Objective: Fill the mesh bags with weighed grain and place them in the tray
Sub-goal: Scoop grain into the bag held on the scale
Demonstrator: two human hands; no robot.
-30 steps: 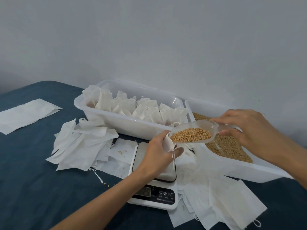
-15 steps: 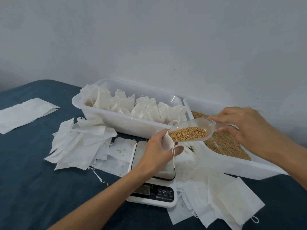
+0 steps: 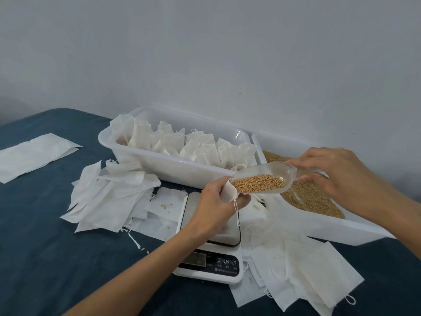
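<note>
L hand [image 3: 213,202] at centre of frame, grip clenched round the neck of a white mesh bag [image 3: 228,193], holding its mouth up just above the scale [image 3: 210,238]; bag's drawstring [image 3: 237,213] dangles down from the fist. R hand [image 3: 337,176] at approx 3 o'clock of the L, grip pinching the handle of a clear plastic scoop [image 3: 262,181] w/ fingers and thumb. Scoop lies nearly level, its front lip touching the bag mouth, loaded w/ grain [image 3: 257,184]; grain sits in the scoop, can't tell if any is in the bag.

Scale: white body, steel plate, dark front panel w/ display, digits too blurred to read. It sits on the blue worktop [image 3: 45,258] at 6 o'clock of the hands.

At 12 o'clock of the scale, white tray [image 3: 173,169] holding filled bags [image 3: 198,149] standing upright, packed side by side in rows. At 3 o'clock of that tray, touching or just beside it, a second white tub [image 3: 323,226] w/ loose grain supply [image 3: 314,199]; scoop and R hand hover over its near-left part.

Empty flat bags [image 3: 109,199] heaped at 9 o'clock of the scale; another heap [image 3: 307,274] at 4 o'clock, partly under the scale's edge. Separate flat white sheets [image 3: 34,153] at far 9 o'clock, well apart. A few stray grains [image 3: 145,250] on the worktop near the L forearm. Plain pale wall [image 3: 205,53] behind.
</note>
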